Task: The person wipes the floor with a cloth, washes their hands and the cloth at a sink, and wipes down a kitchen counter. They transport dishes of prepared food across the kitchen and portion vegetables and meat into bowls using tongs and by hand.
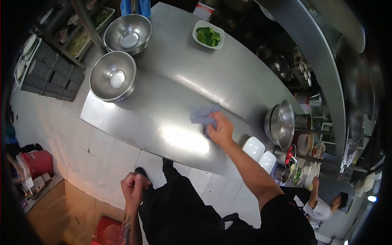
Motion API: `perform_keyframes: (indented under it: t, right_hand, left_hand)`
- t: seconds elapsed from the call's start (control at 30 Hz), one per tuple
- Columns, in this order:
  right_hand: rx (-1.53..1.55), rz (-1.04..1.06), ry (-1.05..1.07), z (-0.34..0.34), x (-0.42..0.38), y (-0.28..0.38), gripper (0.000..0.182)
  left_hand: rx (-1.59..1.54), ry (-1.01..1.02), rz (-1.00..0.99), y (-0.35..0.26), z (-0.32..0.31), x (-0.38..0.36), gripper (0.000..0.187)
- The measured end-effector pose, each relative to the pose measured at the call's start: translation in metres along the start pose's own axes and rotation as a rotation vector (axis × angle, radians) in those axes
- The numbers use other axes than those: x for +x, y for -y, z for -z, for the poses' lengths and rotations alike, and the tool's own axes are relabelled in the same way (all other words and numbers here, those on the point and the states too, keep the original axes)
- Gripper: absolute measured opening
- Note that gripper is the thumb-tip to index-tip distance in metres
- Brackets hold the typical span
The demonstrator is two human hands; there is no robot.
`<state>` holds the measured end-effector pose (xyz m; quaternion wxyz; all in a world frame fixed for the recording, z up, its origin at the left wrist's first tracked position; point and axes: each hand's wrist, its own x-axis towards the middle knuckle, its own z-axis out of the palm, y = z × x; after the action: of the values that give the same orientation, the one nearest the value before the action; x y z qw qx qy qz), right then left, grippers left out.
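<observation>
The right hand [220,130] presses a crumpled blue-grey cloth [203,114] flat on the shiny steel tabletop [163,102], fingers curled down over its near edge. The left hand [134,188] hangs low by the body, closed in a loose fist with nothing in it.

If the wipe goes too far right, the cloth could bump the steel pots [281,122] or the white dishes [254,148] at the edge — they could fall to the floor. A long sweep away could push the dish of green broccoli [208,36].

Two stacks of steel bowls [113,76] sit at the far left. The floor [106,147] has pale tiles — it is a busy kitchen, and another person in white [322,206] works nearby.
</observation>
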<state>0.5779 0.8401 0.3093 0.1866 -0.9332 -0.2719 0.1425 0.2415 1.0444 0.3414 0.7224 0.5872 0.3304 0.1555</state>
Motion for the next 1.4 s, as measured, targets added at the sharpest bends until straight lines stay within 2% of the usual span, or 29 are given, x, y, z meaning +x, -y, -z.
perform_keyframes:
  t: [0.07,0.1,0.13,0.17,0.27,0.37,0.43,0.5,0.6,0.67,0.7,0.77,0.8,0.83,0.87,0.9,0.97,1.0,1.03,1.07,1.1,1.13,1.17,1.2,1.27,1.3,1.33,1.37,1.4]
  right_hand:
    - [-0.142,0.049,-0.396,-0.006,0.034,-0.039,0.035]
    - [-0.354,-0.020,-0.464,0.005,0.059,-0.065,0.042]
    - [-0.323,-0.004,-0.585,0.020,0.091,-0.096,0.044]
    - [-0.388,0.034,-0.620,0.040,0.127,-0.135,0.043]
    - [-0.497,-0.233,-0.579,0.085,0.242,-0.202,0.031]
    - [-0.473,-0.006,-0.643,0.084,0.329,-0.205,0.024]
    - [-0.449,0.085,-0.645,0.074,0.317,-0.160,0.023]
    - [-0.296,0.385,-0.531,0.068,0.290,-0.135,0.025]
    - [-0.198,0.256,-0.401,0.063,0.208,-0.097,0.026]
    - [-0.204,0.267,-0.649,0.013,0.159,-0.076,0.019]
    - [0.064,0.103,-0.571,-0.028,0.117,-0.044,0.014]
    - [-0.058,0.016,-0.093,-0.108,0.008,0.053,0.010]
    - [0.230,0.389,-0.202,-0.183,-0.058,0.075,0.016]
    - [0.478,0.469,0.063,-0.172,-0.119,0.143,0.021]
    - [0.660,0.345,0.394,-0.142,-0.148,0.200,0.023]
    - [0.661,0.349,0.341,-0.137,-0.165,0.226,0.023]
    - [0.786,0.408,0.053,-0.130,-0.171,0.216,0.020]
    - [0.642,0.402,-0.197,-0.132,-0.163,0.188,0.015]
    - [0.776,0.114,-0.163,-0.131,-0.158,0.147,0.013]
    - [0.776,-0.031,-0.207,-0.101,-0.144,0.110,0.013]
    - [0.500,0.165,-0.522,-0.078,-0.124,0.074,0.020]
    - [0.031,-0.024,-0.568,-0.055,-0.112,0.049,0.025]
    - [-0.237,-0.137,-0.625,-0.055,-0.095,0.018,0.032]
    - [-0.309,-0.174,-0.691,-0.052,-0.070,0.020,0.025]
    - [0.125,-0.324,-0.619,-0.083,-0.019,0.059,0.018]
    - [0.320,-0.240,-0.504,-0.088,-0.016,0.120,0.016]
    - [-0.046,0.203,-0.618,-0.114,-0.007,0.151,0.014]
    - [-0.119,0.144,-0.155,-0.134,-0.012,0.192,0.015]
    - [0.436,0.469,-0.086,-0.141,-0.026,0.204,0.023]
  left_hand:
    - [0.070,0.015,-0.007,-0.006,0.015,-0.007,0.030]
    - [0.134,0.028,-0.020,-0.006,0.025,-0.011,0.030]
    - [0.176,-0.023,0.023,-0.008,0.037,-0.017,0.032]
    - [0.197,-0.082,0.047,-0.006,0.051,-0.025,0.030]
    - [0.198,-0.302,0.101,0.018,0.087,-0.052,0.032]
    - [0.181,-0.391,0.078,0.043,0.096,-0.066,0.031]
    - [0.086,-0.368,0.129,0.051,0.082,-0.063,0.031]
    - [0.130,-0.257,0.148,0.045,0.062,-0.052,0.029]
    - [0.185,-0.124,0.134,0.032,0.052,-0.049,0.030]
    - [0.170,-0.095,0.121,0.020,0.052,-0.050,0.031]
    - [0.153,-0.074,0.110,0.012,0.056,-0.051,0.031]
    - [0.094,-0.030,0.021,-0.010,0.055,-0.049,0.032]
    - [0.042,-0.001,-0.006,-0.028,0.053,-0.049,0.031]
    - [0.054,0.010,-0.008,-0.049,0.054,-0.051,0.031]
    - [0.054,0.082,-0.126,-0.070,0.057,-0.054,0.029]
    - [0.054,0.159,-0.246,-0.089,0.066,-0.061,0.028]
    - [0.129,0.197,-0.354,-0.110,0.105,-0.081,0.025]
    - [0.133,0.147,-0.345,-0.115,0.125,-0.091,0.026]
    - [0.136,0.102,-0.335,-0.118,0.144,-0.100,0.027]
    - [0.141,0.106,-0.336,-0.119,0.162,-0.108,0.027]
    - [0.150,-0.003,-0.282,-0.117,0.176,-0.115,0.029]
    - [0.155,-0.119,-0.228,-0.116,0.183,-0.117,0.030]
    - [0.151,-0.136,-0.236,-0.116,0.183,-0.115,0.030]
    - [0.115,-0.158,-0.205,-0.117,0.182,-0.112,0.031]
    - [0.129,-0.124,-0.208,-0.118,0.169,-0.095,0.028]
    - [0.129,-0.129,-0.205,-0.124,0.150,-0.077,0.028]
    - [0.176,0.022,-0.252,-0.132,0.125,-0.057,0.029]
    - [0.223,0.174,-0.297,-0.140,0.105,-0.039,0.030]
    - [0.217,0.167,-0.302,-0.145,0.089,-0.023,0.030]
